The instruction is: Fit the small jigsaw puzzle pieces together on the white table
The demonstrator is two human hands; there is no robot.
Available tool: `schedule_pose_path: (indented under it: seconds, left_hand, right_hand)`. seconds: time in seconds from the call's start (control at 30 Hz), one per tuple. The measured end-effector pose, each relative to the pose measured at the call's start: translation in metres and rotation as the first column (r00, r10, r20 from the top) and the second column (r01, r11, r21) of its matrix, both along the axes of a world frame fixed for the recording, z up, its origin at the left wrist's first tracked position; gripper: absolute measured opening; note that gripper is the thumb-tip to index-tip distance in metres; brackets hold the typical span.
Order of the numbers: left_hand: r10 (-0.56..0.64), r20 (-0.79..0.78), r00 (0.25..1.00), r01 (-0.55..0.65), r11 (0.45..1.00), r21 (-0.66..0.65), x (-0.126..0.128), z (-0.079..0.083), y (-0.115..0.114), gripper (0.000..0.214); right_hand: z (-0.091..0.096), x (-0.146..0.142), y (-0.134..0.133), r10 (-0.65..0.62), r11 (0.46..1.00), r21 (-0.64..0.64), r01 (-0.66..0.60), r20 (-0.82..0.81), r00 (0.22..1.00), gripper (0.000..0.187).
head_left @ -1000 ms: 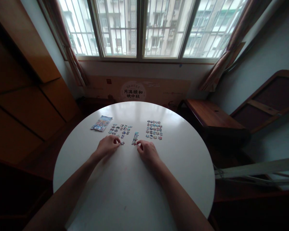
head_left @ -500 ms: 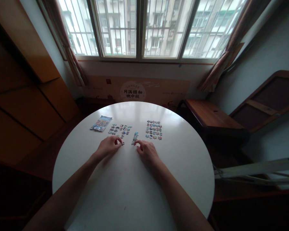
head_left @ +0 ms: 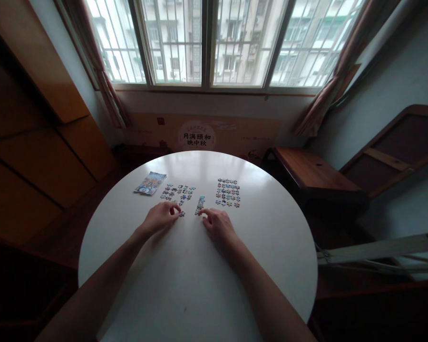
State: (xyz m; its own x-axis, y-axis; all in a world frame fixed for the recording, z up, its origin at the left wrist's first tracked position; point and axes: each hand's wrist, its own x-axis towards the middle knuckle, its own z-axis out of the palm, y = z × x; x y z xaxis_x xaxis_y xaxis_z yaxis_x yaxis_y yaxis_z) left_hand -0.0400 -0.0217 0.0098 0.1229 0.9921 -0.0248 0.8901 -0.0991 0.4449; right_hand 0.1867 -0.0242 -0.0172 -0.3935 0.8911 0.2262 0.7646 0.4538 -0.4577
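Observation:
My left hand (head_left: 161, 215) is closed in a pinch, thumb and index finger on a single puzzle piece (head_left: 182, 214) at the table surface. To its right, a narrow strip of joined puzzle pieces (head_left: 200, 204) lies on the white table. My right hand (head_left: 218, 222) has its fingers curled, with the thumb and index fingertips at the lower right end of that strip. Loose puzzle pieces (head_left: 178, 191) lie in a cluster beyond my left hand. Farther right, more puzzle pieces (head_left: 228, 192) are laid out in rows.
A printed picture sheet (head_left: 150, 183) lies at the left of the round white table (head_left: 185, 275). Beyond the table stand a wooden bench (head_left: 314, 168) at the right and a printed board (head_left: 235, 130) under the barred window. Wooden cabinets (head_left: 35, 156) line the left side.
Almost nothing differs. Both hands keep their places at the single piece and the strip, and the view has shifted very slightly.

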Motion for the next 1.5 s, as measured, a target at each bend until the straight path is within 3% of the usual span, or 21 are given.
schedule_pose_path:
  seconds: [0.23,0.4,0.53,0.77,1.0,1.2,1.5]
  left_hand:
    - [-0.014,-0.005,1.0,0.014,1.0,-0.006,0.004,0.004,-0.002,0.031]
    - [-0.054,0.011,0.998,0.054,0.998,-0.008,0.009,0.0,-0.002,0.031]
    - [-0.08,0.052,0.995,0.08,0.997,0.001,0.007,-0.003,-0.001,0.04]
    - [-0.01,0.02,1.0,0.01,1.0,0.001,-0.008,-0.001,0.002,0.04]
    - [0.036,-0.006,0.999,-0.036,0.998,-0.045,-0.004,0.001,0.0,0.034]
    - [0.048,-0.012,0.999,-0.049,0.998,-0.043,-0.002,0.005,-0.001,0.033]
    - [0.08,-0.029,0.996,-0.082,0.995,-0.055,-0.004,0.004,0.0,0.034]
  right_hand:
    - [0.002,-0.001,-0.001,-0.004,1.0,-0.024,0.004,0.009,1.0,0.024]
    - [0.003,-0.001,-0.002,-0.027,0.999,-0.03,0.027,-0.011,1.0,0.033]
    - [0.003,0.0,-0.001,-0.001,1.0,-0.025,0.001,-0.001,1.0,0.026]
    - [-0.001,-0.001,-0.001,-0.027,1.0,-0.014,0.027,-0.021,0.999,0.032]
    - [0.0,0.0,-0.001,-0.006,1.0,-0.029,0.006,-0.014,1.0,0.023]
    - [0.0,-0.001,-0.001,-0.032,0.999,-0.026,0.031,-0.01,0.999,0.033]
    - [0.001,0.0,-0.002,-0.007,1.0,-0.013,0.007,-0.01,1.0,0.025]
